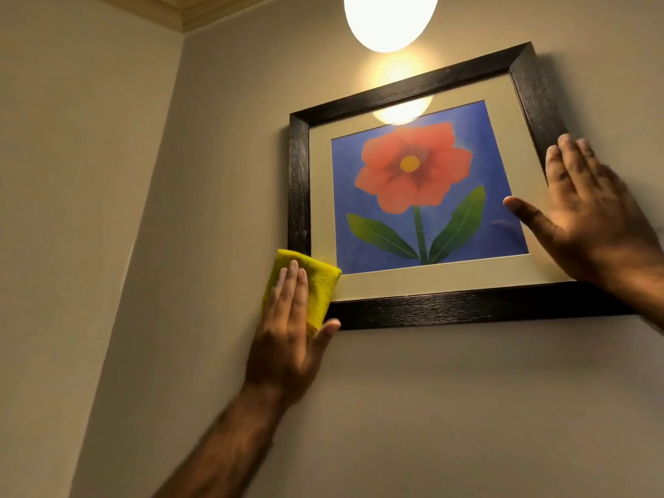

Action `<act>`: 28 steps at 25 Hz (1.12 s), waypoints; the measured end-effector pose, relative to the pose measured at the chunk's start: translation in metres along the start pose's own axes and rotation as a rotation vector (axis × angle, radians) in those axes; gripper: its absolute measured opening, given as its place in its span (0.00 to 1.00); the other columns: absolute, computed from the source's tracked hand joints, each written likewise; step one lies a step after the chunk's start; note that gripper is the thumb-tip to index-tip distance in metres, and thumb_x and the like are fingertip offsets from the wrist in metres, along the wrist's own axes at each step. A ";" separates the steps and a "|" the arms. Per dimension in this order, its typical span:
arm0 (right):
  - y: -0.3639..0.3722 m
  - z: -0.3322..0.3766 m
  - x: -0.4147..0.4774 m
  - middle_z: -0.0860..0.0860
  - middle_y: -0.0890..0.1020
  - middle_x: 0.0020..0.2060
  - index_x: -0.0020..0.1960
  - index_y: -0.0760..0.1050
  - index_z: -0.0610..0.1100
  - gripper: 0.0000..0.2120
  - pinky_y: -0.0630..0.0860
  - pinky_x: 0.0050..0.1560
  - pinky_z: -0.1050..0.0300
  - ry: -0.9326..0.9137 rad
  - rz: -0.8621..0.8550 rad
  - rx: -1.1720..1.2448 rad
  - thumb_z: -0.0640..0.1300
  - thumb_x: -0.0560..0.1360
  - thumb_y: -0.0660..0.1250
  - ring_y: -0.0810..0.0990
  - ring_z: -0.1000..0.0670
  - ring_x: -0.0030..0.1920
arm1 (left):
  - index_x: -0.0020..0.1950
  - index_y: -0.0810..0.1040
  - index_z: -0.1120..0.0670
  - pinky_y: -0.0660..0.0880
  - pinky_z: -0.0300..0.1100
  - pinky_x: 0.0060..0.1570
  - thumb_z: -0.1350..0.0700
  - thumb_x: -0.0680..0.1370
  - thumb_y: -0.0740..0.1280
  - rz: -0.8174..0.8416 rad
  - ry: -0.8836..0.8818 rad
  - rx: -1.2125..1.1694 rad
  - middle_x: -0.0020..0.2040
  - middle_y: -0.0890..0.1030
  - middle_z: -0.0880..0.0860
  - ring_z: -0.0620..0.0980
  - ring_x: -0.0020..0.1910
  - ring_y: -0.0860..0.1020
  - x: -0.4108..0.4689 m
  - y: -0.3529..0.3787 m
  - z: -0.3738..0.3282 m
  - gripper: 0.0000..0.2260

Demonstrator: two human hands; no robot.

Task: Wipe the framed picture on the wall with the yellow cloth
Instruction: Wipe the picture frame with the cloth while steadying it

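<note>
At the lower left of the frame, a person's left hand (287,318) is pressing a folded yellow fleecy cloth (312,282) flat against the bottom left corner of a black wood-grain framed picture (478,307), a red flower on a blue ground behind a cream mat. The fingers are lying straight and together on the cloth, with the thumb spreading out beneath the frame's lower rail; the hand is pinning the cloth with an open palm, not clenching it. The cloth is covering the corner, partly on the frame and partly on the beige painted wall (449,407) beside it.

The picture is filling the centre and right of the view, hanging tilted in the shot, its long lower rail running rightward from the cloth and climbing slightly toward the right edge. The glass and the rest of the frame are therefore lying up and to the right of the wiping hand, which is the nearer hand for that sweep.

At the right edge, the right hand (593,217) is resting open and flat across the right side of the frame and mat, fingers pointing up, thumb reaching onto the glass, apparently steadying the picture and holding nothing. At top centre, a glowing round white lamp (390,19) is reflecting in the glass.
</note>
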State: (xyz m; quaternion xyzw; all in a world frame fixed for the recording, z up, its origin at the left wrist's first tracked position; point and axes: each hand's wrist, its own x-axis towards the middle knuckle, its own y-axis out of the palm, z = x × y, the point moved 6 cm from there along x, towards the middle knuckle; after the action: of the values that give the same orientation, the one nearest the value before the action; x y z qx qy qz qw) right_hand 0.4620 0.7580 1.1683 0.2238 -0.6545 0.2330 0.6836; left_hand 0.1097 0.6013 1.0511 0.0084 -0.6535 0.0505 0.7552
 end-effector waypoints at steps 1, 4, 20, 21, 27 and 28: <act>0.000 0.000 0.000 0.44 0.49 0.84 0.83 0.47 0.40 0.50 0.48 0.82 0.46 0.005 -0.001 -0.001 0.75 0.74 0.40 0.47 0.46 0.84 | 0.81 0.56 0.60 0.55 0.49 0.80 0.32 0.80 0.46 -0.004 0.004 -0.001 0.83 0.56 0.58 0.55 0.83 0.54 0.021 -0.002 0.002 0.40; -0.002 0.000 -0.001 0.45 0.48 0.84 0.83 0.46 0.41 0.51 0.49 0.82 0.46 0.008 -0.003 0.000 0.76 0.74 0.40 0.47 0.47 0.84 | 0.82 0.51 0.60 0.50 0.47 0.81 0.27 0.76 0.41 0.026 -0.066 0.043 0.84 0.51 0.58 0.54 0.83 0.50 0.105 -0.006 0.015 0.46; -0.004 0.003 -0.002 0.45 0.48 0.84 0.83 0.46 0.40 0.51 0.49 0.82 0.45 0.022 0.002 -0.011 0.76 0.73 0.40 0.47 0.46 0.84 | 0.82 0.38 0.50 0.50 0.45 0.80 0.25 0.75 0.41 0.198 -0.076 0.078 0.83 0.37 0.48 0.48 0.83 0.42 -0.001 -0.003 0.017 0.44; -0.004 0.003 -0.002 0.45 0.48 0.84 0.83 0.46 0.40 0.51 0.49 0.82 0.45 0.021 0.004 -0.010 0.76 0.73 0.40 0.47 0.46 0.84 | 0.82 0.37 0.49 0.49 0.44 0.79 0.25 0.75 0.41 0.225 -0.078 0.091 0.83 0.36 0.47 0.47 0.83 0.41 -0.019 -0.002 0.015 0.43; -0.004 0.003 -0.003 0.44 0.48 0.84 0.83 0.46 0.40 0.51 0.49 0.82 0.45 0.019 0.001 -0.015 0.76 0.74 0.40 0.47 0.46 0.84 | 0.82 0.42 0.54 0.47 0.42 0.78 0.23 0.73 0.38 0.217 -0.066 0.162 0.83 0.40 0.52 0.50 0.83 0.43 0.019 -0.011 0.014 0.48; -0.004 0.003 -0.002 0.45 0.48 0.84 0.83 0.46 0.40 0.51 0.50 0.82 0.45 0.018 -0.001 -0.014 0.76 0.74 0.39 0.47 0.46 0.84 | 0.82 0.43 0.56 0.47 0.43 0.79 0.23 0.72 0.37 0.199 -0.069 0.163 0.84 0.42 0.54 0.51 0.83 0.44 0.042 -0.012 0.016 0.49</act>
State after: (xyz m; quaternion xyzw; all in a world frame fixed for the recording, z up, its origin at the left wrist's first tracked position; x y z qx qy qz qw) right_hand 0.4623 0.7531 1.1664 0.2170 -0.6499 0.2302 0.6911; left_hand 0.1012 0.5907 1.0950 0.0067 -0.6704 0.1777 0.7203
